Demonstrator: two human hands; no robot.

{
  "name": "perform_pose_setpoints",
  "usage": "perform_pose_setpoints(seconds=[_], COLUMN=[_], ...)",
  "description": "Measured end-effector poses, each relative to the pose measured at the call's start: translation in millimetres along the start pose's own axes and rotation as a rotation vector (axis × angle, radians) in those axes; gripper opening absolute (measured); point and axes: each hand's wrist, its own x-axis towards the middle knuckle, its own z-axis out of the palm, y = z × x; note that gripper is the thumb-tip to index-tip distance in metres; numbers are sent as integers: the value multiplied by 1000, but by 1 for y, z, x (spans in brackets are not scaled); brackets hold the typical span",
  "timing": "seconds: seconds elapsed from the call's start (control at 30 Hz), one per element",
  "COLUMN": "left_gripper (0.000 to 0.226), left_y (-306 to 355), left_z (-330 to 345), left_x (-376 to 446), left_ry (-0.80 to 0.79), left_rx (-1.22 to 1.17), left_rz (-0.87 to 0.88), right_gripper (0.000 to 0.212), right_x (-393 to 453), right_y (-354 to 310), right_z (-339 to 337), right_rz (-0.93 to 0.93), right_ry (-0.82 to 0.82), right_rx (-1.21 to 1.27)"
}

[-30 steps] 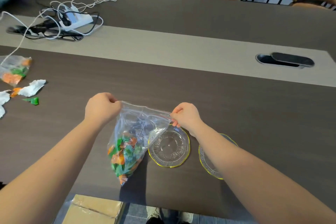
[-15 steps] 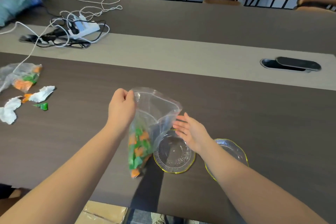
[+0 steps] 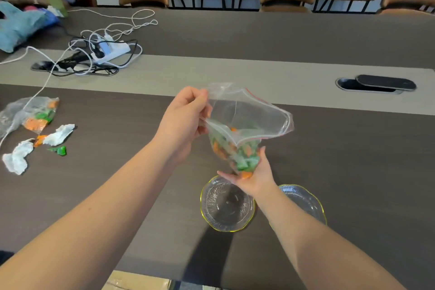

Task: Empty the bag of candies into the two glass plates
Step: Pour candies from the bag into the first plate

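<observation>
**Bag lifted and cupped from below, plates waiting empty**

The right hand (image 3: 253,176) is now sitting under the bag (image 3: 244,125), where half a second ago it was hovering open beside it, and a second ago it was pinching the top edge. The bag itself is riding higher above the table (image 3: 353,160) than before, its mouth gaping wide towards the far side.

The left hand (image 3: 186,120) is pinching the near-left corner of the bag's rim between thumb and fingers, closed tight on the plastic. The right hand is cupping the bottom, palm up, fingers spread loosely round the bulge of orange and green candies (image 3: 240,155); more a cradle than a clamp.

Below, the left glass plate (image 3: 227,205) and the right glass plate (image 3: 306,202) are lying side by side near the table's front edge, the right one partly hidden behind the forearm. Both are looking bare. So, by my reading, the opening is done and the tipping is all still to come: nothing poured yet, two plates to fill.
</observation>
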Motion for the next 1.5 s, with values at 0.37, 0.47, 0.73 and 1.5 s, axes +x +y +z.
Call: perform_pose_setpoints(seconds=[0.37, 0.47, 0.73, 1.5], left_gripper=[29, 28, 23, 21], left_y=[-66, -89, -152, -180], left_z=[-27, -30, -35, -17], left_x=[-3, -1, 7, -8], left_ry=[-155, -135, -17, -184], left_rx=[-19, 66, 668, 194], left_rz=[-165, -243, -314, -464], right_gripper=[72, 63, 56, 36], right_x=[-45, -51, -61, -66], right_y=[-54, -57, -78, -59], right_z=[-44, -56, -70, -25], right_rz=[-141, -185, -210, -198], right_ry=[-149, -78, 107, -40], right_rx=[-193, -254, -575, -715])
